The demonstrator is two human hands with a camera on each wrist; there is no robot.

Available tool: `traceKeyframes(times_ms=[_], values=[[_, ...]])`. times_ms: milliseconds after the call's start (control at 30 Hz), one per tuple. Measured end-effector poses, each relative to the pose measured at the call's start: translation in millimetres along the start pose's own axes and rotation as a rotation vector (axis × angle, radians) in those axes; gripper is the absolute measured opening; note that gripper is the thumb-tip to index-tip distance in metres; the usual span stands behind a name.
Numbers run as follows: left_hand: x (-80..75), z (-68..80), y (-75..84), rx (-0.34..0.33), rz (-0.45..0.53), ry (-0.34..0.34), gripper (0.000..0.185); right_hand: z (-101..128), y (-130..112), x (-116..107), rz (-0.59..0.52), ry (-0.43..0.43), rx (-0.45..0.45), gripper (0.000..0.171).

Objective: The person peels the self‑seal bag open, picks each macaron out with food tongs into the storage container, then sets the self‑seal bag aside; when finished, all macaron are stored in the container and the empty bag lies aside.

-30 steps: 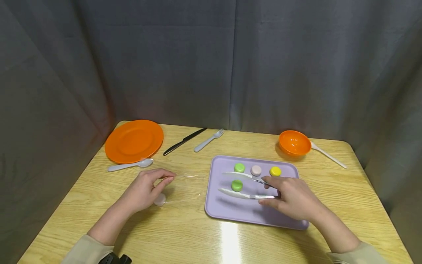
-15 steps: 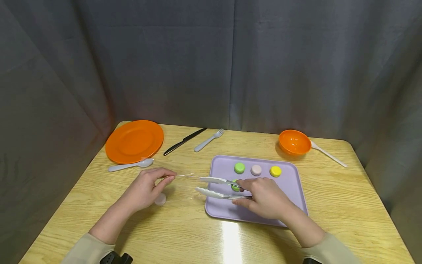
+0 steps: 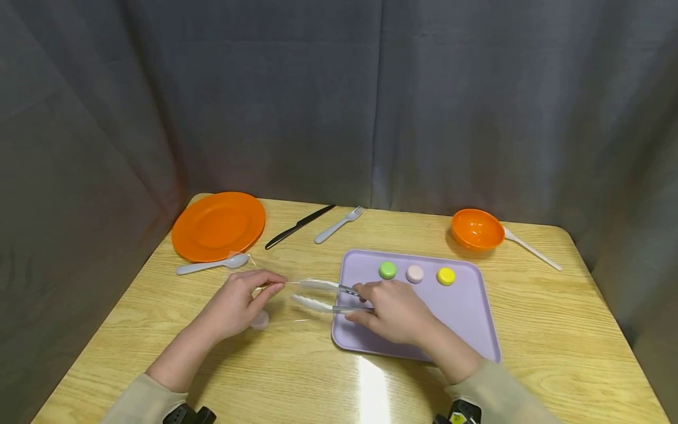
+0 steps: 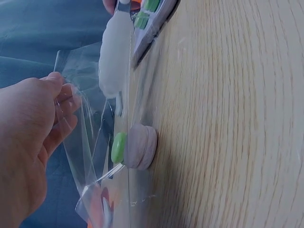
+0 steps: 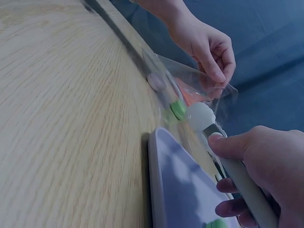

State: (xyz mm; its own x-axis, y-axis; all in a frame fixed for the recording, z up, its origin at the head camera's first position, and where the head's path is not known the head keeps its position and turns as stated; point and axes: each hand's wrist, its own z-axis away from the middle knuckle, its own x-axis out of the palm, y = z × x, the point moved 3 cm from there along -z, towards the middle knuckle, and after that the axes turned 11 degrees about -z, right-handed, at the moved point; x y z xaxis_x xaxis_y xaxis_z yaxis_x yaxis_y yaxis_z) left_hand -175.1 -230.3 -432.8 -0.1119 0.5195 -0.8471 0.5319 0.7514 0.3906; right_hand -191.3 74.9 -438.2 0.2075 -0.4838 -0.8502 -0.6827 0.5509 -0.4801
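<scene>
At far left we see an orange plate (image 3: 218,226) on the wooden surface (image 3: 296,377), a pale spoon (image 3: 210,265) just in front of it, and a black knife (image 3: 299,226) and a pale fork (image 3: 338,225) further back. The left hand (image 3: 236,305) pinches the upper edge of a clear plastic bag (image 4: 92,142) between thumb and fingers, holding its mouth up. Inside, a pink macaron (image 4: 140,147) lies on the surface, and a green macaron (image 4: 118,147) sits beside it. To its right, the right hand (image 3: 394,311) grips white tongs (image 3: 323,295), fingers curled round the handles; the tips reach to the bag's mouth. Whether the tongs yet hold the green macaron we cannot tell. We judge the step to be loading a macaron into the bag; the next move would call for releasing it well inside and drawing the tongs out without dragging the film. Further right, a lilac tray (image 3: 466,330) carries a green macaron (image 3: 387,270), a pink one (image 3: 415,274) and a yellow one (image 3: 446,275) in a row. Beyond stand an orange bowl (image 3: 477,229) and a white spoon (image 3: 532,249). The limp bag mouth is the main hindrance.
</scene>
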Motion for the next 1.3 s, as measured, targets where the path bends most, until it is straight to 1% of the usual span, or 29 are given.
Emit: traceKeyframes(times_ms=[133, 267, 533, 700, 833, 1067, 1300], values=[[-0.1, -0.4, 0.1, -0.011, 0.006, 0.000, 0.013, -9, -4, 4, -0.002, -0.021, 0.002, 0.036], [-0.3, -0.2, 0.1, -0.016, 0.013, 0.002, 0.013, -18, -8, 8, 0.020, -0.037, 0.004, 0.033], [0.0, -0.8, -1.5, -0.014, -0.002, 0.013, 0.013, -30, -17, 20, 0.067, -0.056, -0.007, 0.037], [0.5, -1.7, -2.2, -0.001, 0.018, 0.022, 0.014, -34, -20, 27, 0.066, -0.083, 0.044, 0.042], [0.9, -2.5, -2.4, -0.007, 0.026, 0.018, 0.014, -34, -21, 29, 0.066, -0.092, 0.079, 0.046], [2.7, -4.0, -1.1, -0.010, 0.047, 0.018, 0.014, -37, -27, 36, 0.070, -0.065, 0.086, 0.046], [3.8, -3.8, -1.9, -0.037, 0.049, 0.002, 0.014, -44, -34, 45, 0.104, -0.073, 0.112, 0.048]])
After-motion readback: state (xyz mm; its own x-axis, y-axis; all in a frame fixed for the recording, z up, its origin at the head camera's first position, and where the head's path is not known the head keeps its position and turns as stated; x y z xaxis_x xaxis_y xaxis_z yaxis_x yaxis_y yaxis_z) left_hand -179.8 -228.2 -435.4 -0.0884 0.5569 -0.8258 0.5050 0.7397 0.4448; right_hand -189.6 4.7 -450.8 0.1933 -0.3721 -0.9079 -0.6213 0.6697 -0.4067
